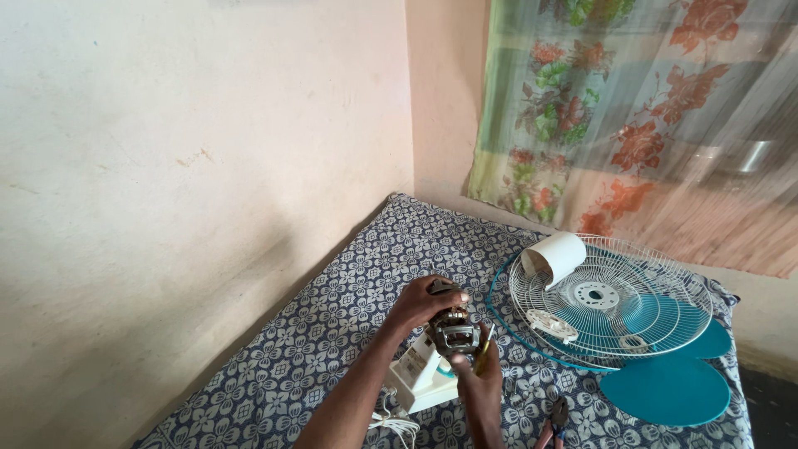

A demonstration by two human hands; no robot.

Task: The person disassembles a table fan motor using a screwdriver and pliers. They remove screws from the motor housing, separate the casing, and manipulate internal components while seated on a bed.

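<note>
While the left hand clamps the top of the fan motor and the right hand grips a yellow-handled screwdriver against it, I'd say steady pressure matters, with the motor kept firm above its white base; right of the motor lie the wire fan guard, teal blades and pliers, none of them crowding the hands

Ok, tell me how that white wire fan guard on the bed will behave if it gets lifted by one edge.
The wire fan guard looks thin and open, so probably light but springy, flexing somewhat. The white cylindrical cover and small white part resting on it would likely slide or roll off. It lies over teal blades, which may shift.
</note>
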